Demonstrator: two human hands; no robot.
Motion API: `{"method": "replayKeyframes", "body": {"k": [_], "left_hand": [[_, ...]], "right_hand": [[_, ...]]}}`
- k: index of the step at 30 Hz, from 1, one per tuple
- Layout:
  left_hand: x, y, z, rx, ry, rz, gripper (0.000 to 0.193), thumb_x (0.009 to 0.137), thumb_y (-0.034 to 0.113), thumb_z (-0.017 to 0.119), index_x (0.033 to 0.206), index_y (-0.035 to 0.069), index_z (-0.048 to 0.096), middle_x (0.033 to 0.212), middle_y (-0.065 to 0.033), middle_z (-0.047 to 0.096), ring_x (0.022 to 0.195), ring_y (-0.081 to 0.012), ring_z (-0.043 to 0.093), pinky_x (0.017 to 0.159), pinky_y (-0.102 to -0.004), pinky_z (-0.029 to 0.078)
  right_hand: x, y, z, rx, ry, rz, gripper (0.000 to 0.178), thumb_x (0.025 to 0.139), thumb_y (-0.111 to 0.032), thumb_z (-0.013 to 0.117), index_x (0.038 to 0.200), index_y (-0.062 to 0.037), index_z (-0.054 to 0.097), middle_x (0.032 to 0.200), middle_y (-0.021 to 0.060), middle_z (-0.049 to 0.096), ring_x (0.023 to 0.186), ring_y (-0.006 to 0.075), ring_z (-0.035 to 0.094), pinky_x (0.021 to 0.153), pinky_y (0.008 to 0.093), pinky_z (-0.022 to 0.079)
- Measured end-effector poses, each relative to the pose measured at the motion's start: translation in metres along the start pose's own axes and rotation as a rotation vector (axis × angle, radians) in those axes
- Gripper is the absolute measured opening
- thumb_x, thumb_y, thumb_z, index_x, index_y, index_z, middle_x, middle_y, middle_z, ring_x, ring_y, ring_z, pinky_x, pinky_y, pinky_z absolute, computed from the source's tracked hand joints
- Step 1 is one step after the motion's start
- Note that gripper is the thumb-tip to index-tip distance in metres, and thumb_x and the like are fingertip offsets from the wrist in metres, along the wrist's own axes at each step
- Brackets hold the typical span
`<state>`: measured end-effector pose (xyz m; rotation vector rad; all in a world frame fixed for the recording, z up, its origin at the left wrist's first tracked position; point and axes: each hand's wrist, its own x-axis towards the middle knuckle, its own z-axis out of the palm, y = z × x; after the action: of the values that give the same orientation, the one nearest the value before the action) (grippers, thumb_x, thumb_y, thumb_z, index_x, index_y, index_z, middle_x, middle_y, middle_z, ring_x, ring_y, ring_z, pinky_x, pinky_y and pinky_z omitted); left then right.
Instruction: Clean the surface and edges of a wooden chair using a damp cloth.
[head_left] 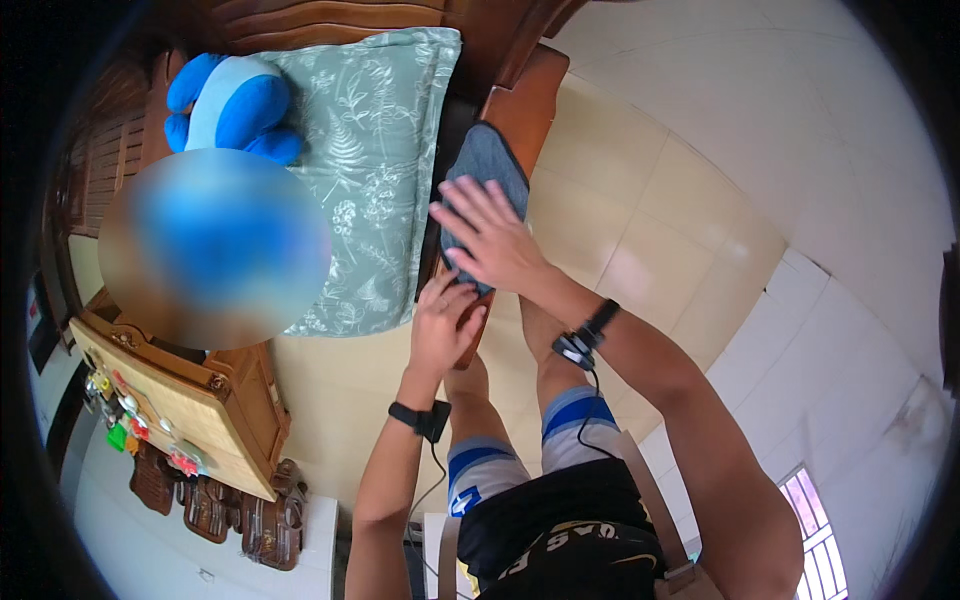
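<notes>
A dark grey piece of cloth point(513, 170) with a rounded far end lies flat along the brown wooden armrest point(536, 90) in front of me. My right hand point(497, 243) rests palm down over its middle, fingers spread and stretched out. Just nearer to me, my left hand point(445, 325) is at the cloth's near end, its fingers loosely bent and its thumb apart, holding nothing that I can see. The two hands cover much of the near half, so I cannot tell exactly what kind of cloth item it is.
Left of the armrest, a green leaf-patterned cushion point(375, 180) covers the seat, with a blue plush toy point(230, 105) on it. A blurred patch hides part of it. A wooden table point(190, 400) holds small colourful items; carved wooden chairs point(270, 530) stand beyond.
</notes>
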<state>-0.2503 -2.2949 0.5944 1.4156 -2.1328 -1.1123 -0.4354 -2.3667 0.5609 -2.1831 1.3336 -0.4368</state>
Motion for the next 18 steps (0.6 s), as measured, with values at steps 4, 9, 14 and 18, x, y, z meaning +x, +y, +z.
{"method": "replayKeyframes", "body": {"k": [4, 9, 14, 18], "left_hand": [[0.0, 0.012, 0.007, -0.11, 0.008, -0.088, 0.016, 0.088, 0.013, 0.077, 0.096, 0.001, 0.074, 0.111, -0.0149, 0.073, 0.104, -0.0327, 0.067, 0.097, -0.0453, 0.05], [0.027, -0.005, -0.005, -0.021, 0.214, -0.286, 0.016, 0.099, 0.013, 0.066, 0.1, -0.002, 0.071, 0.108, -0.0163, 0.074, 0.101, -0.0297, 0.069, 0.091, -0.038, 0.053], [0.043, -0.017, 0.006, -0.108, 0.292, -0.493, 0.02, 0.103, 0.014, 0.061, 0.103, -0.004, 0.071, 0.108, -0.0165, 0.073, 0.1, -0.03, 0.069, 0.091, -0.039, 0.052], [0.048, -0.005, 0.0, -0.13, 0.354, -0.589, 0.024, 0.106, 0.017, 0.058, 0.109, -0.004, 0.07, 0.106, -0.0124, 0.073, 0.1, -0.0214, 0.067, 0.091, -0.0361, 0.051]], "right_hand": [[0.002, 0.026, 0.027, 0.075, -0.098, -0.127, 0.071, 0.094, -0.039, 0.063, 0.158, -0.0155, 0.041, 0.166, 0.012, 0.033, 0.153, 0.031, 0.03, 0.125, 0.0543, 0.02], [0.028, 0.113, -0.007, -0.151, 0.139, 0.031, 0.07, 0.094, -0.038, 0.062, 0.155, -0.0129, 0.043, 0.164, 0.0118, 0.037, 0.153, 0.0306, 0.03, 0.125, 0.0532, 0.019], [0.058, 0.142, -0.005, -0.174, 0.453, 0.234, 0.068, 0.093, -0.033, 0.061, 0.154, -0.0077, 0.043, 0.163, 0.016, 0.035, 0.152, 0.0349, 0.029, 0.123, 0.0538, 0.025], [0.063, 0.104, 0.021, -0.104, 0.603, 0.448, 0.068, 0.094, -0.026, 0.059, 0.154, -0.0016, 0.04, 0.164, 0.0204, 0.032, 0.152, 0.0385, 0.028, 0.121, 0.0569, 0.027]]}}
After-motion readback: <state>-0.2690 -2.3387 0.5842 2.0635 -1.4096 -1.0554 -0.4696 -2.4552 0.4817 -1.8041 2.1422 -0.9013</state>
